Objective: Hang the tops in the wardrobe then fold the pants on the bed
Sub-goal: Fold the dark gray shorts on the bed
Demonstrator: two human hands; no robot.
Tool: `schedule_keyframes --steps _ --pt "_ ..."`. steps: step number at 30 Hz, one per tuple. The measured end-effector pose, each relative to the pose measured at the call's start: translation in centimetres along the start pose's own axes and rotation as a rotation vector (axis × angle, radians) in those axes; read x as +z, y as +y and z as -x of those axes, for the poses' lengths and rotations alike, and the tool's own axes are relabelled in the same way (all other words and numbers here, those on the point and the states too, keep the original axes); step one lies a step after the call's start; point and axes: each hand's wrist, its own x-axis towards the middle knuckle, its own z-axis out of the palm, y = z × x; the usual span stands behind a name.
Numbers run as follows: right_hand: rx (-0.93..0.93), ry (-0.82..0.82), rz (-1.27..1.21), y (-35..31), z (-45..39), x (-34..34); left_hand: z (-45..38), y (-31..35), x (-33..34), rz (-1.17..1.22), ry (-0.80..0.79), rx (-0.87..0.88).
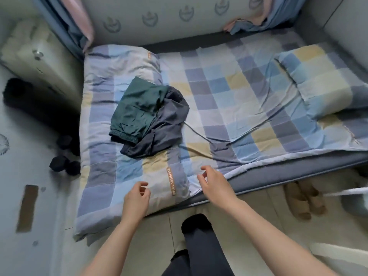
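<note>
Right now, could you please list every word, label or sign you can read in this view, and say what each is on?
Orange strip label on the checked quilt near the hands: capital letters, too blurred to read reliably.
Small orange label on the checked quilt's far fold: too small to read.
Crest emblems on the pale padded wall panel: no legible words.

Bed [278, 172], covered by checked quilt [229, 92]; green pants [137, 108] overlapping grey pants [159, 136]; pillow [322, 82] at right.
</note>
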Motion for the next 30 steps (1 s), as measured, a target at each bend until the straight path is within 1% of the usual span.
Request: schedule_keyframes --steps 5,8,11,13,15,18,21,24,26,30 --pt "0.019 -0.121 0.002 -0.3 -13.9 -1.2 -10.7 1.6 3.4 -0.036 -0.033 -0.17" --pt "0.04 -0.157 -0.008 -0.4 -21.1 -0.5 -16.0 1.9 6.2 -0.065 -0.092 -0.209" --pt "0.069 -0.229 -0.039 0.1 -27.6 1.9 -20.9 1.0 8.9 -0.162 -0.12 -0.202" --pt "0.119 -0.271 -0.083 0.9 -31.1 3.7 -23.8 0.4 10.0 -0.212 -0.131 -0.198" --pt "0.186 -0.314 -0.171 1.9 -34.9 6.2 -26.7 -0.9 11.3 -0.212 -0.127 -0.225" --pt "0.377 -0.343 -0.39 3.6 -39.4 9.4 -30.5 -2.5 12.5 -0.213 -0.127 -0.259" --pt "0.508 -0.369 -0.458 5.0 -43.1 13.4 -34.4 -4.8 13.8 -0.198 -0.116 -0.285" --pt "0.584 -0.395 -0.483 5.5 -45.8 16.7 -38.0 -6.4 14.7 -0.141 -0.087 -0.322" --pt "0.632 -0.397 -0.517 5.5 -47.2 18.2 -39.8 -7.0 15.3 -0.109 -0.109 -0.336" --pt "0.697 -0.348 -0.672 5.2 -50.0 21.3 -42.5 -8.3 17.4 -0.215 -0.131 -0.265"
